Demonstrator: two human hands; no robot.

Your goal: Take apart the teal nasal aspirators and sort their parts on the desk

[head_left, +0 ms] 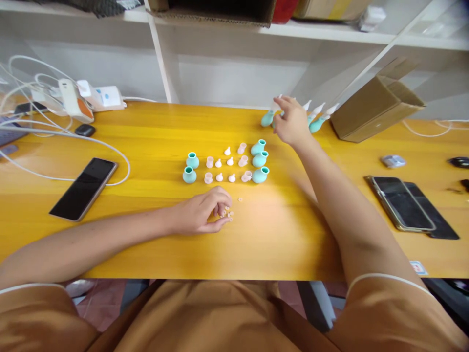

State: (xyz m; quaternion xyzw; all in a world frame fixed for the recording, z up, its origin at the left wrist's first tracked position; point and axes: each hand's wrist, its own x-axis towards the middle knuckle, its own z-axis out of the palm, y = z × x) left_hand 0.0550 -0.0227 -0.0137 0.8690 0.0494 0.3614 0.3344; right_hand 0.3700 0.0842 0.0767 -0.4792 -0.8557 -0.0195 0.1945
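Note:
My right hand (pixel 292 121) is over a row of teal squeeze bulbs with white nozzles (pixel 315 124) at the back of the table, its thumb and index finger apart. The leftmost nozzled bulb (pixel 267 118) is by its fingertips; the hand partly hides others. My left hand (pixel 203 210) rests on the table, fingers loosely curled and thumb apart, beside several tiny pale rings (pixel 230 214). Another ring (pixel 240 199) lies alone. Beyond are open teal bulbs (pixel 260 174) at right and two more (pixel 189 174) at left, with pale cups (pixel 243 161) and white cone tips (pixel 232 178) between.
A phone (pixel 84 188) and white cables with chargers (pixel 106 98) are at left. At right stand a cardboard box (pixel 373 107) and a phone (pixel 403 203) on a dark flat object (pixel 434 210). White shelving (pixel 234 78) rises behind the table.

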